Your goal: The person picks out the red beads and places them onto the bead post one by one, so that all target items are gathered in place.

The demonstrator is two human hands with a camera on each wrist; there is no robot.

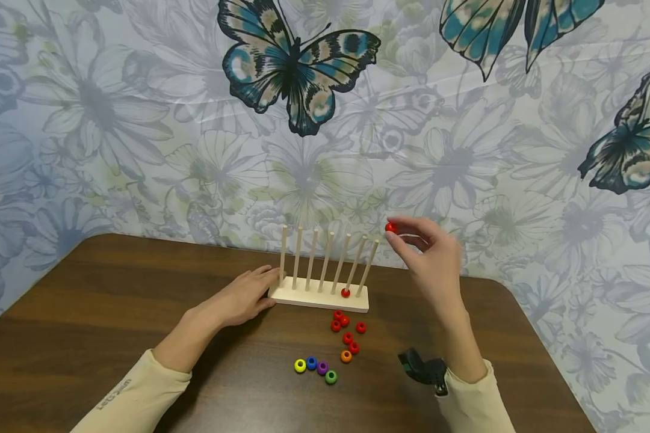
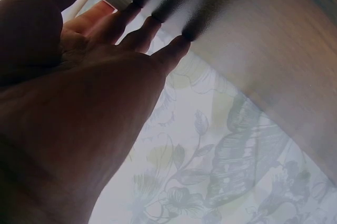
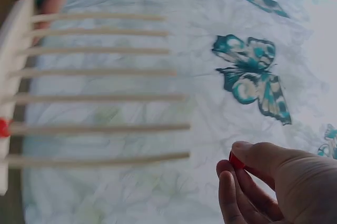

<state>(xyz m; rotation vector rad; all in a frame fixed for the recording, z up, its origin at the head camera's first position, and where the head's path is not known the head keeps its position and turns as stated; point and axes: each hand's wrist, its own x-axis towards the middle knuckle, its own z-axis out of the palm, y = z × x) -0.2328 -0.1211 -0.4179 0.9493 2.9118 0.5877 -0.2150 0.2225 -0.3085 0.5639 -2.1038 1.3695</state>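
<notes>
While raised right of centre, right grip (image 1: 432,260): barely parted, pinching glossy round red bead (image 1: 390,228)
Left grip (image 1: 241,296): spread, touching left end of rack (image 1: 318,297)
Rack: smooth pale wood, seven slim round pegs (image 1: 328,257), mid-frame
Loose beads (image 1: 344,322): glossy, holed, mostly red, lower centre
Tabletop (image 1: 238,391): grained brown

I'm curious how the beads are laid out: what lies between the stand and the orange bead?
In the head view, six loose red beads lie there, between the stand and the orange bead.
</notes>
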